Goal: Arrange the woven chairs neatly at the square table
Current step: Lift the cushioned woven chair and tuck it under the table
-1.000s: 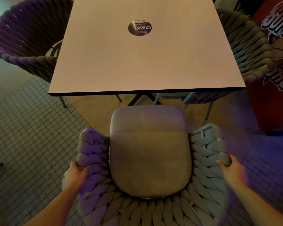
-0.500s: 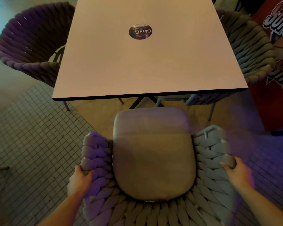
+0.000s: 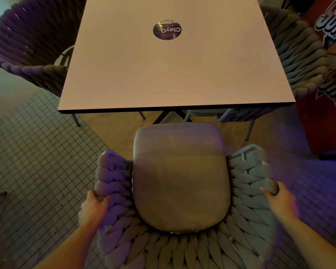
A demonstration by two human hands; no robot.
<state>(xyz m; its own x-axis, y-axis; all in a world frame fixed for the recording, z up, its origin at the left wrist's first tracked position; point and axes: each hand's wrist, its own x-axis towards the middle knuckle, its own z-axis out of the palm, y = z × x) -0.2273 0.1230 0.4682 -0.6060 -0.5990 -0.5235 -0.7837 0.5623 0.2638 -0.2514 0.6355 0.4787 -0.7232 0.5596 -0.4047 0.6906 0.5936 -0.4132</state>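
Floor [image 3: 37,171]: small square tiles, dim light with a purple cast; a smooth tan patch lies under the table. Red panel with block lettering [image 3: 332,55] stands at far right.

Square table [image 3: 175,61]: pale top, dark edge band, crossed dark base visible beneath the near edge. Round dark sticker [image 3: 167,30] sits on the top, toward the far half.

Left woven chair [image 3: 27,43]: dark rope weave, pulled in at the table's left side, its arm touching or tucked under the edge. Right woven chair [image 3: 297,55]: grey weave, pulled in at the table's right side, its legs visible below the top.

Near woven chair [image 3: 182,247]: grey weave, facing the table's near edge, centred on it. Seat cushion [image 3: 180,177] front edge lies just short of the tabletop; not yet under it.

Left hand [image 3: 92,207]: fingers wrapped over the left arm rim, thumb inside, gripping. Right hand [image 3: 279,200]: fingers curled over the right arm rim, gripping.
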